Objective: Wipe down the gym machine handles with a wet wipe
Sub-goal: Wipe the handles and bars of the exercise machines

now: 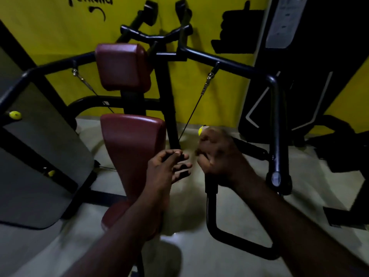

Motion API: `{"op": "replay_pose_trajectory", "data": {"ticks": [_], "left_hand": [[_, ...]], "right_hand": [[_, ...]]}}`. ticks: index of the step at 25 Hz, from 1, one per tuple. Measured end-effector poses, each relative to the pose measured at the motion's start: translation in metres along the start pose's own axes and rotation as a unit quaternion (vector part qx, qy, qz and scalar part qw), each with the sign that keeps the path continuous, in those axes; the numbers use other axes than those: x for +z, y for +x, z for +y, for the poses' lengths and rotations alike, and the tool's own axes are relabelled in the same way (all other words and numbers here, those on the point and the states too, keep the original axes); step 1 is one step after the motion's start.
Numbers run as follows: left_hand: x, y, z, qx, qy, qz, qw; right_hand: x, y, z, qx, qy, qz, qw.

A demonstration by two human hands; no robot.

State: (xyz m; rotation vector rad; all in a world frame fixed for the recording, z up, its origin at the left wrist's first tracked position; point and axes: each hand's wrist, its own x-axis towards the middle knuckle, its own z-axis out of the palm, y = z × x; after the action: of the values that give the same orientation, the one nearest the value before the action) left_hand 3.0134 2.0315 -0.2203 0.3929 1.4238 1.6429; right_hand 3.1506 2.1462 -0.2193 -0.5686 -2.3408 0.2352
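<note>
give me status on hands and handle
Right hand closed around the black handle, motion-blurred. Left hand open, empty, beside the red seat pad. Wipe not visible. Nothing blocking.

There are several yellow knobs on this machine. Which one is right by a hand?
The yellow knob just above the right hand, touching its knuckles. The other two, one at far left and one lower left, have no hand near them.

Open floor (235,206) shows between the maroon seat (131,148) and the black handle (211,188), leaving a narrow gap there. A thin cable (189,118) slants across above it, and the upright post (276,126) blocks the right side.
</note>
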Motion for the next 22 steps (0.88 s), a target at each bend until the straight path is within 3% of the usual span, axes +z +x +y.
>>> {"op": "replay_pose_trajectory", "data": {"ticks": [2, 4, 5, 8, 9, 11, 15, 19, 22], "left_hand": [[0.001, -0.006, -0.002, 0.001, -0.006, 0.018, 1.0], [0.001, -0.012, -0.005, 0.006, -0.005, 0.019, 1.0], [0.0, -0.013, -0.006, 0.009, -0.007, 0.019, 1.0], [-0.001, -0.012, -0.006, 0.01, -0.01, 0.018, 1.0], [-0.002, -0.009, -0.006, 0.007, -0.008, 0.016, 1.0], [-0.003, -0.002, -0.005, 0.004, 0.0, 0.001, 1.0], [0.0, 0.013, -0.001, 0.014, 0.035, -0.061, 0.997], [-0.001, 0.026, 0.004, 0.03, 0.063, -0.118, 0.991], [-0.005, 0.038, 0.007, 0.037, 0.081, -0.166, 0.982]], "right_hand": [[0.0, 0.011, 0.01, 0.012, 0.032, -0.044, 0.998], [0.006, 0.013, 0.009, 0.107, 0.174, -0.03, 0.978], [0.007, 0.015, 0.003, 0.182, 0.291, -0.001, 0.939], [0.009, 0.021, -0.01, 0.365, 0.54, 0.096, 0.752], [0.007, 0.02, -0.012, 0.402, 0.564, 0.104, 0.714], [0.002, 0.017, -0.011, 0.453, 0.573, 0.082, 0.678], [-0.002, 0.014, -0.018, 0.493, 0.559, 0.085, 0.661], [-0.012, 0.031, -0.029, 0.545, 0.474, 0.097, 0.685], [-0.007, 0.031, -0.03, 0.555, 0.388, 0.125, 0.725]]}}
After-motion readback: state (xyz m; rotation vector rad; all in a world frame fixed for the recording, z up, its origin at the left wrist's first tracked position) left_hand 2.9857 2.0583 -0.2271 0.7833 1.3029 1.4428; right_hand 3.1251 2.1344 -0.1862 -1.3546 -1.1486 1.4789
